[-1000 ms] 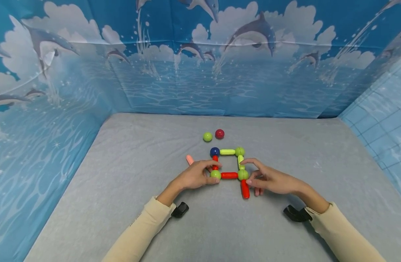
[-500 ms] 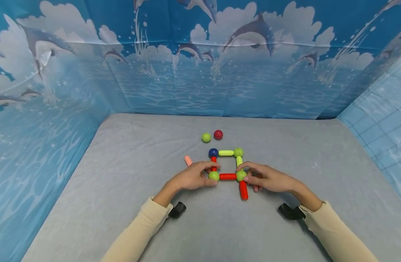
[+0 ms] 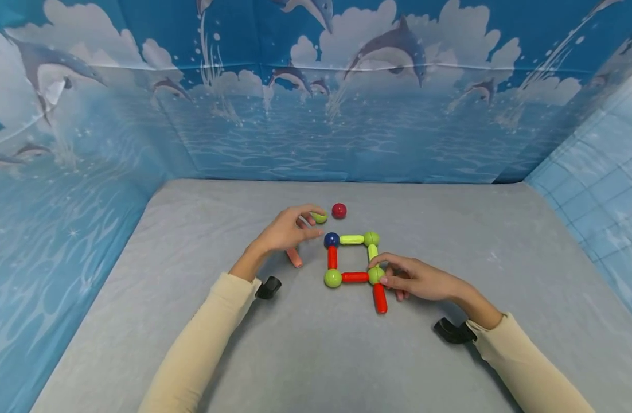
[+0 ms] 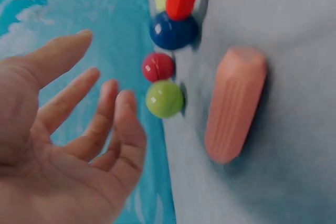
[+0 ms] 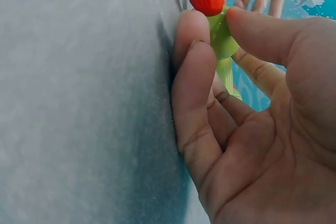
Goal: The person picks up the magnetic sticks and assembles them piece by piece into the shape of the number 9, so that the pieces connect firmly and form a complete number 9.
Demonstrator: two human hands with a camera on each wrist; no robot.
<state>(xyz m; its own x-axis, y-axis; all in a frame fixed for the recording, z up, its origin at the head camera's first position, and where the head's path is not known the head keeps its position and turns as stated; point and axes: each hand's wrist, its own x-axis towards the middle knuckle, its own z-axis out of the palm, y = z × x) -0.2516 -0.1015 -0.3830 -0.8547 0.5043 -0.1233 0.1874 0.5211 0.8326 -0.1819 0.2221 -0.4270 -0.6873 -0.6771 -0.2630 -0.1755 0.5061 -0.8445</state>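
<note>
A square of sticks and balls lies on the grey cloth: red sticks (image 3: pixel 355 277) at left and front, yellow-green sticks (image 3: pixel 352 240) at back and right. A blue ball (image 3: pixel 332 240) forms its back left corner; green balls form the others. Another red stick (image 3: pixel 380 299) juts from the front right green ball (image 3: pixel 376 276). My right hand (image 3: pixel 416 278) pinches that ball between thumb and fingers. My left hand (image 3: pixel 287 229), fingers spread and holding nothing, hovers by a loose green ball (image 4: pixel 165 99), partly hiding it in the head view.
A loose red ball (image 3: pixel 339 211) sits right of the loose green one. Below my left hand lies a salmon-pink stick (image 4: pixel 236 106). A blue dolphin-print curtain (image 3: pixel 295 137) rises along the back and sides of the cloth-covered table (image 3: pixel 218 201).
My left hand has left the square's front left green ball and moved away toward the loose green ball. My right hand has closed in from the right stick onto the front right ball.
</note>
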